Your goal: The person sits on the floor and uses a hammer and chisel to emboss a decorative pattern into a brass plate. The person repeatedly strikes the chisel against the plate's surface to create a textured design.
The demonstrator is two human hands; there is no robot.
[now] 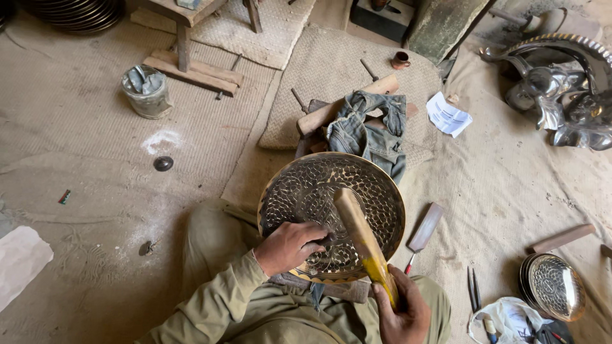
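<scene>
Two hands work an engraved brass plate (pixel 331 213): the left hand (pixel 290 247) pinches a small tool against its patterned face. The right hand (pixel 398 312) wraps closed fingers round a wooden mallet (pixel 363 239). A white printed paper (pixel 448 114) lies well apart, beyond folded jeans (pixel 370 130).

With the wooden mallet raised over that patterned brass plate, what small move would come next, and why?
Probably a short downward tap: the right hand holds the wooden mallet above the engraved brass plate, while the left hand appears to pinch a small tool, barely visible, against its surface.
</scene>
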